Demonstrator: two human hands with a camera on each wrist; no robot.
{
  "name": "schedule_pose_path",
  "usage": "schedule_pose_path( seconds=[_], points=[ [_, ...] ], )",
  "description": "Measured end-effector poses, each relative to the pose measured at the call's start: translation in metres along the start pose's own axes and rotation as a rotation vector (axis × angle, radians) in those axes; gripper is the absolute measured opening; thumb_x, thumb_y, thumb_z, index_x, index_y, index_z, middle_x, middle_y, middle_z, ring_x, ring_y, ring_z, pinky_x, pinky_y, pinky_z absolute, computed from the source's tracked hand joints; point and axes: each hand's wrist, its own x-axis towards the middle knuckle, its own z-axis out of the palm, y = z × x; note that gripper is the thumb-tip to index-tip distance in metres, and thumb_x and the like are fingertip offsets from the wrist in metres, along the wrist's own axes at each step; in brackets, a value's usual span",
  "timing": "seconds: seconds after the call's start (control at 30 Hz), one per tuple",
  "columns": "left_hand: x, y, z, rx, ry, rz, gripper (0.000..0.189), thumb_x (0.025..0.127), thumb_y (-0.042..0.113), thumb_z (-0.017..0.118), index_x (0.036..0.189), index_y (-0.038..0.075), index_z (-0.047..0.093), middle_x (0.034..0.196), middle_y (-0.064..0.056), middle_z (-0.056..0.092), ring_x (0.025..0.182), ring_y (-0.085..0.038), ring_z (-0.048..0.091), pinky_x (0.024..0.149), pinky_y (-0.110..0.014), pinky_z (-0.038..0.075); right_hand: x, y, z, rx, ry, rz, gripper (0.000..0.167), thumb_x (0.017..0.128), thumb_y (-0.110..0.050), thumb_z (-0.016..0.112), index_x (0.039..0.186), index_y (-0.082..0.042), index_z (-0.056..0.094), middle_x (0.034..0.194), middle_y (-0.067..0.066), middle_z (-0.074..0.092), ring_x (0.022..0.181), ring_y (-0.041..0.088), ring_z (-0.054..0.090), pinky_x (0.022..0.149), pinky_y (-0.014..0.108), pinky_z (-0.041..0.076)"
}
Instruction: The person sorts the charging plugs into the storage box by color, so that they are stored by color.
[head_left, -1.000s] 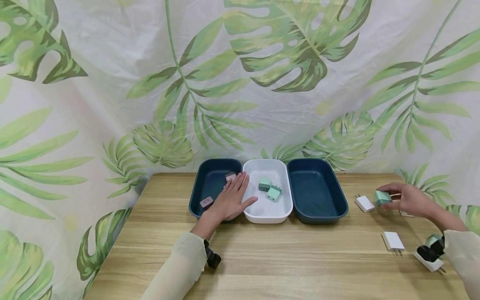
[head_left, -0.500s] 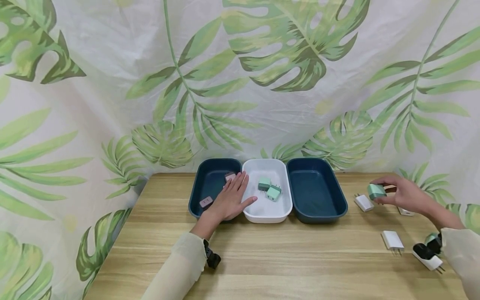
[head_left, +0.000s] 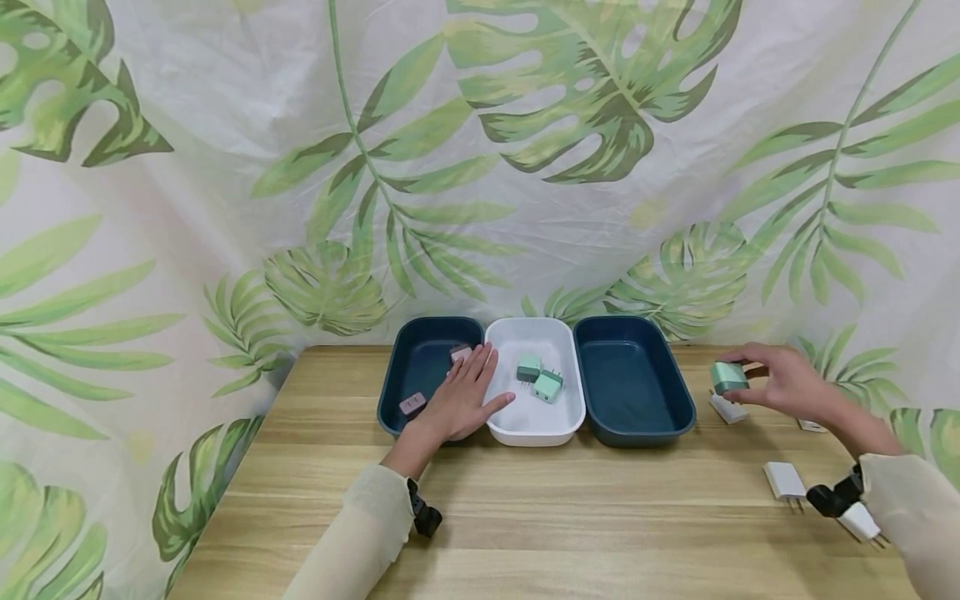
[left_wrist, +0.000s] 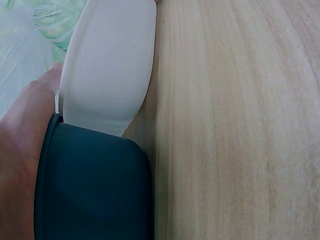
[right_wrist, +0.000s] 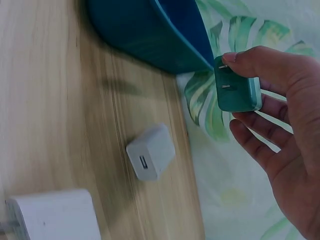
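Observation:
My right hand [head_left: 780,379] pinches a green charger plug [head_left: 729,377] between thumb and fingers, held above the table right of the trays. In the right wrist view the plug's dark green face [right_wrist: 232,95] shows two metal prongs. Below it lies a white charger plug [head_left: 729,408]. My left hand [head_left: 461,396], fingers straight, rests across the adjoining rims of the left dark blue tray [head_left: 408,342] and the white tray [head_left: 536,437]. Two pink charger plugs [head_left: 412,404] lie in the left tray, one partly behind the fingers. Two green charger plugs [head_left: 547,386] sit in the white one.
Another dark blue tray [head_left: 637,375] stands right of the white tray, with nothing in it. More white charger plugs [head_left: 785,482] lie on the wooden table [head_left: 600,525] at the right, some partly hidden by the right arm. A leaf-patterned cloth [head_left: 450,167] hangs behind the table.
My right hand has carried the green charger plug leftward and slightly up, from beside the white plug to above it. The left hand has stayed put.

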Motion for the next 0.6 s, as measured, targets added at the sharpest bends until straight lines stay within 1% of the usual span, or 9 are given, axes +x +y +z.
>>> schedule_pose_path(
  seconds=[0.1, 0.17, 0.23, 0.3, 0.37, 0.4, 0.5, 0.6],
  points=[
    [0.000, 0.000, 0.000, 0.000, 0.001, 0.001, 0.091, 0.107, 0.070, 0.033, 0.172, 0.012, 0.006, 0.179, -0.006, -0.002, 0.166, -0.025, -0.001, 0.133, -0.050, 0.006, 0.003, -0.006, 0.002, -0.049, -0.003, 0.005, 0.048, 0.076, -0.014, 0.097, 0.119, -0.008, 0.076, 0.107, 0.005, 0.076, 0.087, 0.014, 0.075, 0.072, 0.024, 0.061],
    [0.000, -0.001, 0.000, -0.001, 0.000, 0.002, 0.092, 0.107, 0.071, 0.033, 0.172, 0.012, 0.005, 0.179, -0.005, -0.002, 0.166, -0.025, -0.002, 0.133, -0.050, 0.007, 0.005, -0.011, 0.004, -0.047, -0.016, 0.019, 0.048, 0.077, -0.018, 0.097, 0.120, -0.010, 0.076, 0.108, 0.005, 0.076, 0.088, 0.016, 0.076, 0.073, 0.023, 0.060],
    [0.000, -0.001, 0.000, -0.004, 0.003, 0.007, 0.092, 0.107, 0.070, 0.033, 0.172, 0.011, 0.006, 0.179, -0.006, -0.001, 0.166, -0.025, -0.001, 0.133, -0.050, 0.008, 0.007, -0.016, 0.006, -0.009, -0.033, 0.022, 0.047, 0.079, -0.017, 0.095, 0.121, -0.010, 0.076, 0.110, 0.004, 0.075, 0.091, 0.014, 0.074, 0.075, 0.023, 0.059],
    [0.000, -0.001, 0.001, -0.010, 0.005, 0.009, 0.092, 0.107, 0.070, 0.034, 0.172, 0.011, 0.006, 0.179, -0.006, -0.001, 0.166, -0.026, 0.000, 0.133, -0.051, 0.008, 0.010, -0.020, 0.010, 0.046, -0.039, 0.007, 0.046, 0.080, -0.013, 0.094, 0.122, -0.009, 0.075, 0.112, 0.004, 0.074, 0.096, 0.010, 0.071, 0.079, 0.023, 0.059],
    [0.000, -0.001, 0.001, -0.013, 0.007, 0.011, 0.092, 0.107, 0.070, 0.034, 0.172, 0.011, 0.007, 0.179, -0.006, -0.001, 0.166, -0.026, 0.000, 0.133, -0.051, 0.008, 0.013, -0.024, 0.013, 0.090, -0.044, -0.022, 0.046, 0.081, -0.009, 0.093, 0.123, -0.007, 0.075, 0.115, 0.004, 0.073, 0.100, 0.007, 0.067, 0.082, 0.023, 0.059],
    [0.000, -0.001, 0.001, -0.013, 0.007, 0.011, 0.091, 0.107, 0.070, 0.034, 0.172, 0.011, 0.007, 0.179, -0.006, -0.001, 0.166, -0.026, 0.001, 0.133, -0.051, 0.008, 0.015, -0.026, 0.015, 0.093, -0.036, -0.039, 0.046, 0.080, -0.008, 0.093, 0.122, -0.007, 0.075, 0.115, 0.004, 0.074, 0.100, 0.005, 0.066, 0.082, 0.024, 0.059],
    [-0.001, 0.000, 0.001, -0.005, 0.004, 0.007, 0.091, 0.107, 0.070, 0.034, 0.172, 0.011, 0.006, 0.179, -0.005, -0.001, 0.166, -0.025, 0.000, 0.133, -0.050, 0.006, 0.021, -0.032, 0.019, 0.094, -0.024, -0.078, 0.046, 0.078, -0.008, 0.094, 0.120, -0.006, 0.075, 0.115, 0.004, 0.074, 0.100, 0.003, 0.065, 0.082, 0.028, 0.062],
    [0.000, 0.000, 0.000, 0.004, 0.009, 0.007, 0.091, 0.107, 0.069, 0.034, 0.172, 0.011, 0.007, 0.179, -0.006, 0.000, 0.166, -0.026, 0.000, 0.133, -0.051, 0.007, 0.027, -0.037, 0.024, 0.093, -0.023, -0.100, 0.046, 0.076, -0.007, 0.095, 0.118, -0.005, 0.076, 0.112, 0.004, 0.074, 0.096, 0.005, 0.065, 0.080, 0.039, 0.064]
  ],
)
